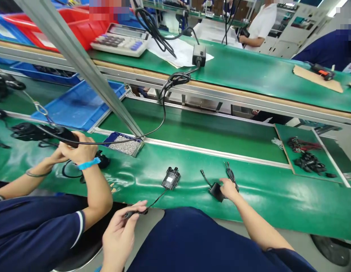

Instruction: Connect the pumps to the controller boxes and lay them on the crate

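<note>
My left hand [120, 230] is at the table's near edge, fingers pinched on the plug end of a thin black cable [154, 201]. That cable runs up to a small black pump-like part [171, 178] lying on the green mat. My right hand [228, 189] reaches forward and rests on a second small black part [216, 190], fingers closed over its far side. Thin black leads [231, 173] stick out beyond that hand. My dark blue lap fills the lower middle.
A co-worker's arms [79, 151] on the left hold a black tool on a cord, a blue band on one wrist. A small tray of metal screws [125, 144], blue bins [79, 104], a calculator [120, 37] and a pile of black parts [308, 162] surround the belt.
</note>
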### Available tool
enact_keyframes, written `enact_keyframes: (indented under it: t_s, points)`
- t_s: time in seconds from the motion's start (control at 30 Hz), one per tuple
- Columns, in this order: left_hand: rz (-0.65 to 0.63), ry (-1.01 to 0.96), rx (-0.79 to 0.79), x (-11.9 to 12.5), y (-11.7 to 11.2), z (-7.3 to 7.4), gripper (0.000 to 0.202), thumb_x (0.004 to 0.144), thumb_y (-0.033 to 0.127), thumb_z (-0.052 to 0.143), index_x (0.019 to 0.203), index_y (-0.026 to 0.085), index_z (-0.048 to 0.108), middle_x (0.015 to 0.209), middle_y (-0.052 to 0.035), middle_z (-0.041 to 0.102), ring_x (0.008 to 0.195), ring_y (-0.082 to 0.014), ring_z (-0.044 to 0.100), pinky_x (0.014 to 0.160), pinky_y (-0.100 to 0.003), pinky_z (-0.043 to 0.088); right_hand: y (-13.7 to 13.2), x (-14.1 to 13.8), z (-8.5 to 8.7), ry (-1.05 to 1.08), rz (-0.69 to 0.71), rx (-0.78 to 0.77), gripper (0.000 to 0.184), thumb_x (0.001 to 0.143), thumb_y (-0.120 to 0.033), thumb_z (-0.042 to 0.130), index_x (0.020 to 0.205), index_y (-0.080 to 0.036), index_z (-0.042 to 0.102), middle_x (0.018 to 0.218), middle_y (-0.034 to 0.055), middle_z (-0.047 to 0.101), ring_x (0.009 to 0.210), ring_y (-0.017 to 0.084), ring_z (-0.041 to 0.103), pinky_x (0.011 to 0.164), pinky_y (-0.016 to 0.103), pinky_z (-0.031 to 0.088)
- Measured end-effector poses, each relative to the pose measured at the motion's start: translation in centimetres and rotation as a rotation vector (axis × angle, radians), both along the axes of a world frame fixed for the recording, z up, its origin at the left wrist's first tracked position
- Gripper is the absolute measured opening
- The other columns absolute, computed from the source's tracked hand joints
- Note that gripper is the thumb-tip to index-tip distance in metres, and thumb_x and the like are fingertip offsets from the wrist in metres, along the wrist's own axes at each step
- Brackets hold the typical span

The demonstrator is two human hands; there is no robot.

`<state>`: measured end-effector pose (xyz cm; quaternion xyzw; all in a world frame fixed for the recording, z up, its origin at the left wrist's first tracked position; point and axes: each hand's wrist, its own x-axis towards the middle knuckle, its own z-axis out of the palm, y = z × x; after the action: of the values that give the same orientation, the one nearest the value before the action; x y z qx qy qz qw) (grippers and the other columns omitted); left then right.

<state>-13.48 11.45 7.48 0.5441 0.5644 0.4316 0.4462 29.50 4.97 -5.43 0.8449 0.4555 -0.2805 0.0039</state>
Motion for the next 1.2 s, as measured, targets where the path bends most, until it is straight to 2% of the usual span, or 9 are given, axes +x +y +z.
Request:
enact_keyframes:
  t_s: [0.13,0.23,0.33,0.47,0.57,0.67,0.83,1.0,1.2]
  points:
    - [-0.125,0.108,0.013,2.8,0.3,-1.5,0.027,0.089,0.043,0.061,0.096,0.020,0.071,0.075,-0.0020,0.071,0.076,-0.0196,0.070,0.077,-0.033,0.059,6.4,-4.4,-1.5,0.055,0.018,0.085,0.045,0.089,-0.030,0.058,0.131,-0.013,0.059,0.124,0.0181,0.067,0.120,0.030,0.059,0.101,0.042,0.044]
    - [-0.194,0.226,0.031,3.5,0.0,-1.8,0.035,0.094,0.042,0.053,0.113,0.019,0.071,0.089,-0.0058,0.072,0.082,-0.0190,0.069,0.078,-0.031,0.057,8.3,-7.6,-1.8,0.169,0.065,0.086,0.032,0.091,-0.029,0.057,0.115,-0.011,0.067,0.099,0.0155,0.072,0.096,0.028,0.067,0.087,0.039,0.049]
    - [-0.264,0.266,0.016,3.4,-0.6,-1.2,0.036,0.100,0.036,0.045,0.124,0.020,0.066,0.097,-0.0072,0.070,0.086,-0.0176,0.066,0.080,-0.030,0.054,7.4,-9.8,0.0,0.362,0.177,0.110,0.030,0.094,-0.035,0.054,0.108,-0.013,0.070,0.085,0.0073,0.071,0.080,0.022,0.065,0.077,0.033,0.051]
    - [-0.327,0.267,0.022,2.9,-1.2,-0.5,0.031,0.102,0.031,0.043,0.119,0.021,0.067,0.097,-0.0072,0.068,0.089,-0.0173,0.064,0.083,-0.031,0.053,5.6,-11.8,5.3,0.775,0.361,0.284,0.035,0.092,-0.050,0.062,0.101,-0.018,0.074,0.085,0.0040,0.069,0.075,0.018,0.062,0.071,0.031,0.051]
    - [-0.371,0.282,0.054,2.8,-1.5,-0.4,0.028,0.102,0.029,0.045,0.117,0.021,0.067,0.100,-0.0078,0.069,0.098,-0.0193,0.063,0.089,-0.035,0.051,5.5,-13.5,9.5,1.008,0.486,0.387,0.032,0.097,-0.046,0.058,0.102,-0.020,0.076,0.087,0.0050,0.071,0.077,0.017,0.063,0.073,0.031,0.051]
    - [-0.412,0.301,0.101,2.9,-1.7,-0.3,0.027,0.101,0.027,0.046,0.119,0.022,0.067,0.101,-0.0074,0.070,0.100,-0.0201,0.063,0.091,-0.036,0.050,5.9,-14.9,12.1,1.076,0.550,0.427,0.027,0.099,-0.041,0.058,0.106,-0.021,0.075,0.090,0.0052,0.073,0.080,0.017,0.065,0.077,0.032,0.052]
    - [-0.405,0.305,0.069,3.2,-2.0,0.2,0.026,0.099,0.029,0.052,0.121,0.021,0.064,0.099,-0.0062,0.069,0.092,-0.0180,0.064,0.084,-0.033,0.052,5.7,-15.5,12.8,1.091,0.556,0.483,0.025,0.096,-0.042,0.064,0.103,-0.021,0.075,0.090,0.0052,0.073,0.081,0.017,0.067,0.076,0.032,0.054]
    - [-0.383,0.300,0.028,3.3,-2.3,1.1,0.014,0.097,0.031,0.057,0.101,0.019,0.065,0.088,-0.0028,0.066,0.081,-0.0153,0.062,0.076,-0.030,0.052,5.3,-15.5,12.8,1.082,0.572,0.467,0.024,0.095,-0.041,0.065,0.103,-0.021,0.075,0.089,0.0055,0.072,0.081,0.017,0.066,0.075,0.031,0.054]
    - [-0.415,0.353,0.162,3.6,-3.3,1.4,0.031,0.103,0.020,0.041,0.130,0.021,0.057,0.105,-0.0079,0.065,0.100,-0.0182,0.063,0.087,-0.035,0.055,4.9,-15.4,13.5,1.025,0.568,0.481,0.022,0.095,-0.038,0.065,0.101,-0.020,0.076,0.088,0.0061,0.072,0.079,0.017,0.065,0.071,0.029,0.053]
